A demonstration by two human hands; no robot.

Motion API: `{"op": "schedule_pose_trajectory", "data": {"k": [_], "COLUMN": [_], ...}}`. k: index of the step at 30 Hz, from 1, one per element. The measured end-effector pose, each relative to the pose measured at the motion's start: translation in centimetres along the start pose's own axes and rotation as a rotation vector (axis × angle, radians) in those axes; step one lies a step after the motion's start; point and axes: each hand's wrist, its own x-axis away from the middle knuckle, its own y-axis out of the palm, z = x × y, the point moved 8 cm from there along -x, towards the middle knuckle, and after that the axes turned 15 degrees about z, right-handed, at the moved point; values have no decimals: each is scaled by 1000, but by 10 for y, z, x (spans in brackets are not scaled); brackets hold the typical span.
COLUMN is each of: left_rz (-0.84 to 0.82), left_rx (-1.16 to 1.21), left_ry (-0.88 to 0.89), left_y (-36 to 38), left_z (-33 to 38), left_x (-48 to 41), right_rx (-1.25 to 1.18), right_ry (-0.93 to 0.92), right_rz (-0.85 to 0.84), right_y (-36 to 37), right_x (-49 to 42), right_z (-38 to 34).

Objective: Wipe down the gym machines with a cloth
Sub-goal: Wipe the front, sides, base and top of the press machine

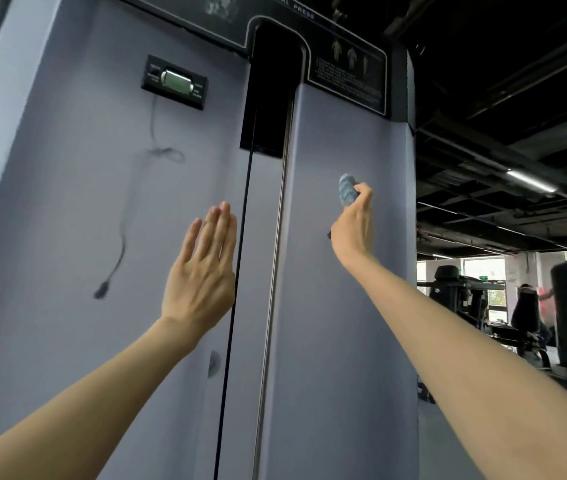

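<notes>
A tall grey-lilac shroud of a gym machine [77, 209] fills the view in front of me. My right hand [353, 226] grips a bunched blue-and-white cloth [346, 189] against the shroud's right panel, arm stretched upward. My left hand [202, 268] is raised with straight, closed fingers near the left panel, just left of a black cable [240, 237]; whether it touches the panel cannot be told.
A small display box [175, 81] with a dangling wire [121, 244] is mounted high on the left panel. A chrome guide rod [276, 258] runs down the middle slot. An instruction placard [347, 76] sits top right. Other dark gym machines [462, 292] stand beyond on the right.
</notes>
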Motion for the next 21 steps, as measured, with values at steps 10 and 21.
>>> {"op": "schedule_pose_trajectory", "data": {"k": [10,21], "left_rz": [24,27], "left_rx": [34,24], "left_ry": [-7,6], "left_y": [-2,-1], "left_z": [-2,0], "left_x": [0,-1], "right_rx": [-32,292], "right_ry": [-792,-335], "right_rz": [-237,-134], "right_y": [1,-43], "right_x": [64,9], "right_z": [-51,32]}}
